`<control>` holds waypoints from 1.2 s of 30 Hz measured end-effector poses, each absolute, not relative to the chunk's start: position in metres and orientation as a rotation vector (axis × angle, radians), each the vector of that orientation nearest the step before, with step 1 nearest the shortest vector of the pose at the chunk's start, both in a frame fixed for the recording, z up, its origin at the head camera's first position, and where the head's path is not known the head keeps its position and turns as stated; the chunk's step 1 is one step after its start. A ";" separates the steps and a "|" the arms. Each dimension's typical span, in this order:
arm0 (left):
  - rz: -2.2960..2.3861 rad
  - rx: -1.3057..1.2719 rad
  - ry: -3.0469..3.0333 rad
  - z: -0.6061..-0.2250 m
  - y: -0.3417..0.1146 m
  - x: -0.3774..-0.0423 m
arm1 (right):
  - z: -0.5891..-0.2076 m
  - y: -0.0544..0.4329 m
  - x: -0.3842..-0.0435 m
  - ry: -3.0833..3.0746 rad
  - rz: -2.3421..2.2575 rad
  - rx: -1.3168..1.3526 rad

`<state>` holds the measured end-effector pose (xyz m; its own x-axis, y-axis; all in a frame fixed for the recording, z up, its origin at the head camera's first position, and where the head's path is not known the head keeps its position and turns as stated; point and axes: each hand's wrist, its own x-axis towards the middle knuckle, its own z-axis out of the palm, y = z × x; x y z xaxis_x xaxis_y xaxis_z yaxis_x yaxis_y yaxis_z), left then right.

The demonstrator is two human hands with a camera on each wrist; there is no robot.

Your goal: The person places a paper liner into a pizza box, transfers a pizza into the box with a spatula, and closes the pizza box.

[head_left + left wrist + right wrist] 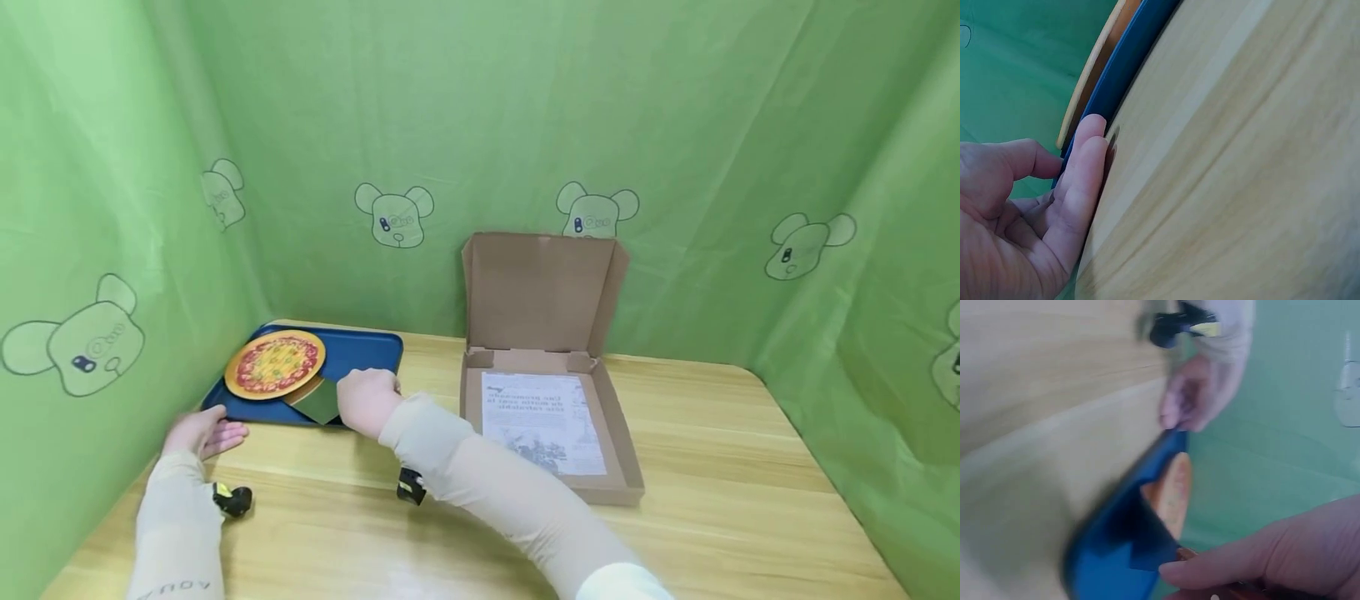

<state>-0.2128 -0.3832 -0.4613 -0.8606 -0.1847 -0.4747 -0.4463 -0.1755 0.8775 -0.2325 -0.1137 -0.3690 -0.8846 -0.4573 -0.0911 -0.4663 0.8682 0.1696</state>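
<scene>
A round pizza (275,364) with red and yellow topping lies toward the left of a blue tray (360,350). My right hand (369,402) grips the brown handle (1188,553) of a pizza server. Its flat, shiny blade (321,403) reaches to the pizza's right edge, and the pizza looks slightly tilted in the right wrist view. My left hand (201,432) pinches the tray's near left corner, thumb on the rim and fingers (1088,169) along its outer side. Most of the handle is hidden inside the right hand.
An open cardboard pizza box (626,454) stands right of the tray, its lid (540,292) upright at the back. A printed paper sheet (540,421) lines its bottom. Green curtains (480,108) enclose the wooden table (712,467) at the back and sides.
</scene>
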 end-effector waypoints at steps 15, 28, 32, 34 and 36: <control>2.182 -0.726 1.892 -0.466 -0.374 -0.213 | -0.415 -0.164 -0.266 3.036 0.108 -0.556; 2.173 -0.784 1.944 -0.466 -0.365 -0.219 | -0.427 -0.169 -0.297 3.044 0.008 -0.560; 2.183 -0.792 1.941 -0.463 -0.370 -0.218 | -0.429 -0.167 -0.300 3.036 -0.003 -0.628; 2.182 -0.792 1.941 -0.461 -0.373 -0.217 | -0.429 -0.167 -0.300 3.032 -0.002 -0.662; 2.180 -0.796 1.943 -0.460 -0.377 -0.215 | -0.428 -0.166 -0.301 3.027 -0.017 -0.687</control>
<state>-0.2152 -0.3772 -0.4602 -0.8557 -0.2540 -0.4509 -0.4188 -0.1719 0.8917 -0.3008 -0.1657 -0.4282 -0.9013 -0.4320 -0.0338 -0.4315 0.9019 -0.0191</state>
